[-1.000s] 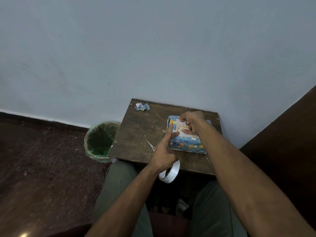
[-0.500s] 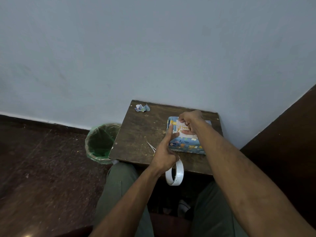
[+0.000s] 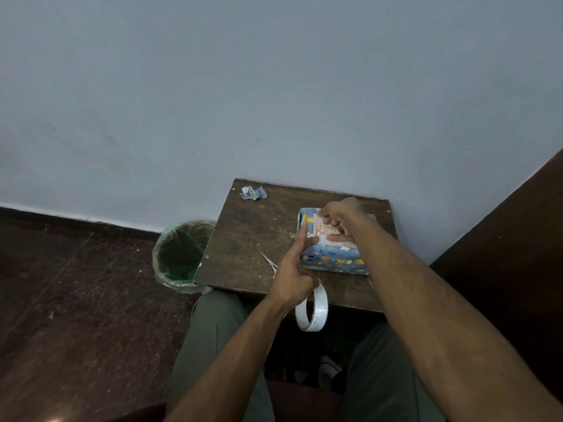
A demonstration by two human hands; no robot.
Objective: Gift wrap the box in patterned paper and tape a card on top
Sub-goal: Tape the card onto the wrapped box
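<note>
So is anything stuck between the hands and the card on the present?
Nothing visible is. The right hand already rests its fingers on the card atop the wrapped box. The left hand touches the box's left edge, the tape roll hanging from it.

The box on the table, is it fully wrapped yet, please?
Seemingly wrapped: the box shows patterned paper on every visible face, with a card on top; hidden faces cannot be told.

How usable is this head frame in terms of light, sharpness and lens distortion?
Head view: dim, even room light with no hard shadows; a small glare spot on the floor at the bottom-left edge; wide-angle stretch enlarges the forearms; the card lettering is only partly readable under the right hand; the tape roll and left hand look reasonably sharp.
</note>
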